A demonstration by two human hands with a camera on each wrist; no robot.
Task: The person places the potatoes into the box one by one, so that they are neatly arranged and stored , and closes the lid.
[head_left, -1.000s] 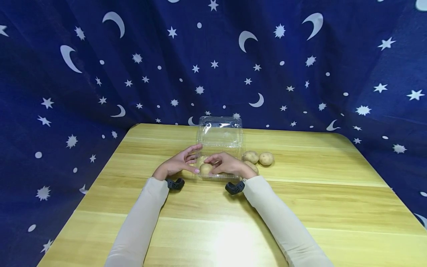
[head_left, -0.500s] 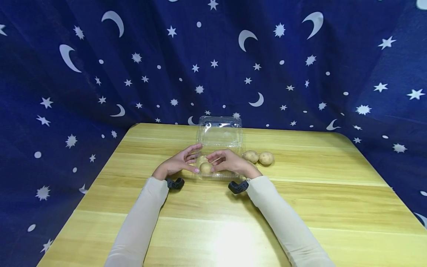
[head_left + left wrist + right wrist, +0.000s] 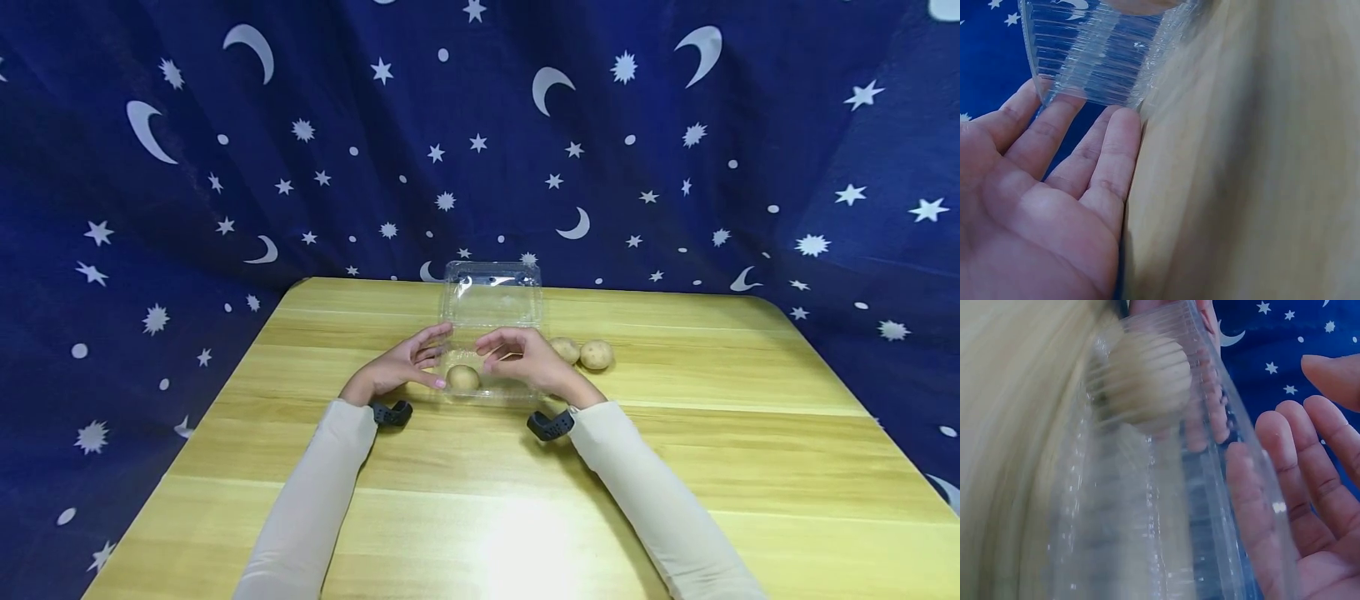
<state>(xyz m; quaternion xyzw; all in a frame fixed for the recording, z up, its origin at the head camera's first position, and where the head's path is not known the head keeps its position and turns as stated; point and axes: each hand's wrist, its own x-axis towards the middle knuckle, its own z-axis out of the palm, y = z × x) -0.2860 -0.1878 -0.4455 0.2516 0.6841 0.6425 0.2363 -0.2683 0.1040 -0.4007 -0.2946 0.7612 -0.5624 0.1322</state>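
Note:
A clear plastic clamshell box (image 3: 491,304) stands on the table with its lid raised at the back. One round potato (image 3: 462,378) lies in its front left corner; the right wrist view shows this potato (image 3: 1150,376) through the ribbed wall. My left hand (image 3: 401,364) is at the box's left side, fingers nearly straight, and in the left wrist view the fingertips (image 3: 1124,125) touch the wall from outside. My right hand (image 3: 528,360) hovers over the right part of the box, fingers loosely bent and holding nothing, apart from the potato.
Two more potatoes, one partly behind my right hand (image 3: 565,350) and one farther right (image 3: 597,355), lie on the table beside the box. The wooden table (image 3: 420,517) ends at a dark blue curtain (image 3: 337,108) with moons and stars.
My right hand has let go of the potato in the box and moved up and to the right. The potato stays in the front left corner. My left hand has hardly moved.

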